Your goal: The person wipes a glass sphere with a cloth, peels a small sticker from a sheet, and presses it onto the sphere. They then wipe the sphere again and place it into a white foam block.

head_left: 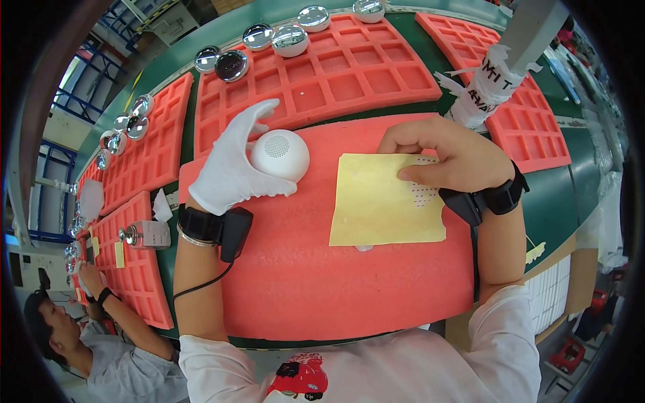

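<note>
A white ball (pixel 281 154) with a round patch of small holes sits in the curve of my left hand (pixel 232 164), which wears a white glove. My thumb passes along the ball's lower side, one finger stretches out above it, and the other fingers are partly behind it. In my bare right hand (pixel 457 154) a yellow sheet (pixel 379 208) is pinched at its upper right between thumb and fingers. Rows of small dark marks show on the sheet's right part. Both hands are over a red foam pad (pixel 349 289). A small pale piece (pixel 364 248) peeks out under the sheet's lower edge.
Red foam trays (pixel 336 84) with square pockets lie beyond the pad, several shiny chrome domes (pixel 290 40) along their far edges. A wrapped post (pixel 487 87) stands at right. Left are a metal-topped bottle (pixel 146 234) and a co-worker (pixel 127 356). A carton (pixel 574 282) is at lower right.
</note>
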`<state>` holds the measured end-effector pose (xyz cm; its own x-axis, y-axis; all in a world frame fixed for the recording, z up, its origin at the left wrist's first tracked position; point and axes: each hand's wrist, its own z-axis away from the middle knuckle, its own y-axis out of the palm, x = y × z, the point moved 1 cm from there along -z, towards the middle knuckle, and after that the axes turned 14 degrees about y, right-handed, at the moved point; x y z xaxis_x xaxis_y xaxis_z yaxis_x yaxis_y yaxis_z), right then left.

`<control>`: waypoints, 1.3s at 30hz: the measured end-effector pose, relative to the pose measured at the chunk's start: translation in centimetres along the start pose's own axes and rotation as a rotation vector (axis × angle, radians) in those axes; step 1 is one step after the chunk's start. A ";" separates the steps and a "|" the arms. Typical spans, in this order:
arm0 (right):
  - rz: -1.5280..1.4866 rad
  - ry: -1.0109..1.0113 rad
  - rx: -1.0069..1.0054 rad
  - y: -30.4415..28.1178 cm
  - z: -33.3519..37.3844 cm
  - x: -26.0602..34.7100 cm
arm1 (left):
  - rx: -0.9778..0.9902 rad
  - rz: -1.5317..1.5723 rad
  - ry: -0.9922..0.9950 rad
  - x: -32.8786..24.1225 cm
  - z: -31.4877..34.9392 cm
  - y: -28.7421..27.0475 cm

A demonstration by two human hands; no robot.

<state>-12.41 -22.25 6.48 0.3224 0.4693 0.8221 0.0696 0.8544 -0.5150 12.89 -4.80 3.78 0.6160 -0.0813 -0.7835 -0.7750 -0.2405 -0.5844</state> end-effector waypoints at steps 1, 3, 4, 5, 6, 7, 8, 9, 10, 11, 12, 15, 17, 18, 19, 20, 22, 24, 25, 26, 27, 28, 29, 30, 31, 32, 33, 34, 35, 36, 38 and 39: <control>-0.013 -0.002 0.003 -0.1 0.2 0.2 | 0.004 0.001 0.000 0.0 0.1 -0.2; -0.037 -0.005 0.011 -0.2 0.5 0.7 | -0.108 -0.065 0.131 0.1 0.7 -1.1; -0.038 -0.002 0.011 0.0 0.5 0.7 | -0.165 -0.096 0.197 0.1 0.8 -1.2; -0.084 0.009 -0.034 0.1 0.6 0.7 | -0.158 -0.088 0.200 -0.8 1.0 -0.7; -0.129 0.022 -0.079 0.4 0.7 0.6 | -0.266 0.130 0.170 -2.5 1.8 0.0; -0.174 0.029 -0.120 0.8 0.9 0.8 | -0.377 0.345 0.132 -4.3 2.6 0.7; -0.175 0.028 -0.112 1.5 0.9 1.5 | -0.382 0.343 0.126 -6.1 3.2 1.7; -0.216 -0.022 -0.092 2.3 0.9 2.4 | -0.271 0.519 0.122 -7.8 3.6 3.2; -0.254 -0.070 -0.076 3.1 1.2 3.2 | -0.216 0.611 0.124 -8.8 3.9 3.9; -0.275 -0.098 -0.061 3.6 1.3 3.7 | -0.165 0.697 0.116 -9.6 4.2 4.5; -0.294 -0.124 -0.043 4.2 1.5 4.1 | -0.114 0.756 -0.066 -10.0 4.6 4.7; -0.343 -0.275 -0.177 4.7 2.8 4.2 | -0.011 0.874 -0.422 -10.5 5.8 5.4; -0.391 -0.212 -0.191 4.8 3.7 3.9 | -0.150 0.984 -0.363 -10.6 6.8 5.7; -0.431 -0.118 -0.180 4.9 4.2 3.6 | -0.220 1.038 -0.333 -10.7 7.2 5.8; -0.468 -0.025 -0.171 5.1 4.6 3.6 | -0.224 1.042 -0.330 -10.9 7.5 5.9; -0.463 -0.024 -0.169 5.4 4.9 3.9 | -0.233 1.035 -0.358 -11.0 7.7 6.0; -0.597 0.126 -0.182 6.2 5.8 4.2 | -0.252 1.026 -0.415 -11.2 8.3 6.3; -0.657 0.211 -0.182 7.1 6.6 4.4 | -0.274 1.067 -0.428 -11.1 9.1 6.6; -0.719 0.193 -0.162 7.5 7.0 4.6 | -0.289 1.097 -0.441 -11.1 9.6 6.7; -0.782 0.174 -0.141 8.0 7.4 4.8 | -0.305 1.128 -0.454 -11.0 10.1 6.8; -0.813 0.169 -0.126 8.5 7.6 4.9 | -0.311 1.134 -0.458 -11.1 10.6 6.9; -0.844 0.162 -0.115 8.9 7.8 5.0 | -0.284 1.104 -0.470 -11.3 11.0 6.9; -0.866 0.180 -0.079 9.5 7.9 5.0 | -0.259 1.074 -0.483 -11.4 11.4 6.8; -0.889 0.198 -0.041 10.1 7.8 4.9 | -0.234 1.044 -0.497 -11.6 11.8 6.7; -0.902 0.214 -0.026 10.6 7.7 4.5 | -0.232 1.051 -0.504 -11.6 11.9 6.7; -0.915 0.231 -0.009 11.1 7.6 4.2 | -0.216 1.068 -0.518 -11.6 12.0 6.6; -0.780 0.078 -0.145 11.7 7.4 3.6 | -0.199 1.085 -0.532 -11.5 12.1 6.4; -0.640 -0.072 -0.271 12.2 7.3 3.0 | -0.186 1.104 -0.550 -11.5 12.3 6.5; -0.568 -0.139 -0.326 12.3 7.5 3.0 | -0.186 1.114 -0.561 -11.3 12.5 6.5; -0.495 -0.204 -0.387 12.3 7.7 3.0 | -0.177 1.108 -0.560 -11.1 12.5 6.5; 0.016 -0.326 -0.459 11.2 8.3 4.5 | -0.186 1.093 -0.569 -10.7 13.1 6.8; 0.145 -0.351 -0.468 11.5 8.3 4.5 | -0.187 1.092 -0.576 -10.5 13.5 7.1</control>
<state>-17.98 -8.50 6.28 0.0341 0.6871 0.7257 0.4820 0.6248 -0.6143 -0.96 7.40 5.01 -0.5240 0.0987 -0.8460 -0.7812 -0.4515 0.4312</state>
